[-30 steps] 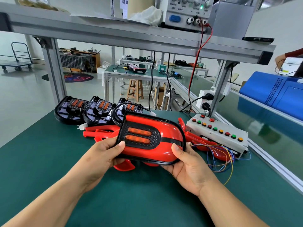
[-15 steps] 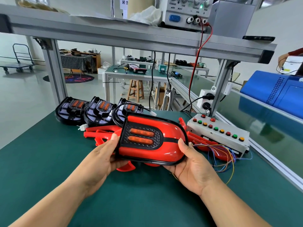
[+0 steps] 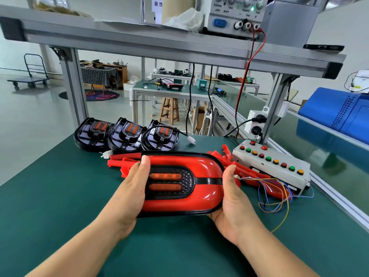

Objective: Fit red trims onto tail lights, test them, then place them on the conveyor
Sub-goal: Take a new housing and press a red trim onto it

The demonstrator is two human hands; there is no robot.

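Left hand [image 3: 131, 188] and right hand [image 3: 233, 200] both grip 1 tail light [image 3: 169, 182] low in the middle of the view, over the table [image 3: 60, 196]. Can't tell if it touches the mat.
Left: thumb on top at the light's 9 o'clock end, fingers curled underneath.
Right: cups the rounded 3 o'clock end, thumb up along the edge, fingers under.
Red trim [image 3: 205, 168] is on the light, wrapping round the black lens panel. 2 orange strips sit in the lens. Can't tell if they're lit.

From the held light:
- 3 o'clock, just beside the right hand: coloured wires [image 3: 275, 196] loose on the mat.
- 2 o'clock: button box [image 3: 269, 166] with red, green and amber buttons. The wires run to its near side.
- 10 to 2 o'clock, just behind: pile of loose trims [image 3: 123, 161] flat on the mat.
- 11 to 12 o'clock, further back: 3 bare lights [image 3: 127, 134], black, in a row, touching side by side. The right one has a cable ending in a white plug [image 3: 190, 139].
- 3 o'clock, at the table's right edge: conveyor [image 3: 319, 148], green belt. A blue case [image 3: 339, 114] is beyond it.
- 2 o'clock, on the post: socket [image 3: 257, 122] with 2 black plugs.
- 12 to 1 o'clock, overhead: shelf [image 3: 139, 45] with power supply [image 3: 233, 15], green LED on. A red lead [image 3: 242, 84] drops from it behind the box.
- 12 o'clock, far: stool [image 3: 169, 110]. 10 o'clock, far: cart [image 3: 32, 76].
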